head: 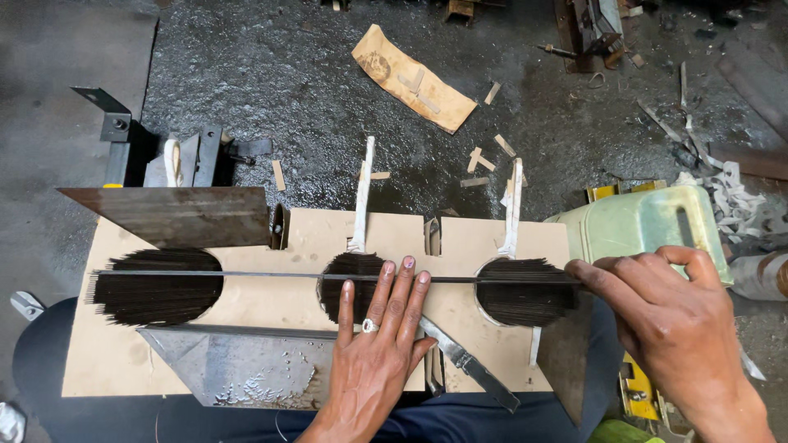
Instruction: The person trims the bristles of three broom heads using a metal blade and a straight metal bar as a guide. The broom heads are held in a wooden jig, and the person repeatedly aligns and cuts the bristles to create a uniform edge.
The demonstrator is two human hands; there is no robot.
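A long thin rod [271, 275] lies straight across the board [246, 328], running side to side in front of the person, so its long axis passes under both hands rather than pointing away from them. The right hand [681, 328] has the near end: thumb and fingers are pinched together on the rod's right tip, just past the right-hand bundle of dark sticks [525, 294]. The left hand [377, 353] lies flat and open, fingers spread, pressing down on the rod's middle where it crosses the centre bundle [349, 287]; it grips nothing.

From the left hand the rod stretches well off to its left, over a third bundle [156, 287], and that far end is free of any hand. So the right hand is at one tip, the left at mid-length, and the longer unsupported run lies beyond the left hand.

Two white strips [363, 193] rise from the board just beyond the fingertips. A grey metal plate [176, 215] sits at the far left, another [246, 369] just beside the left wrist.
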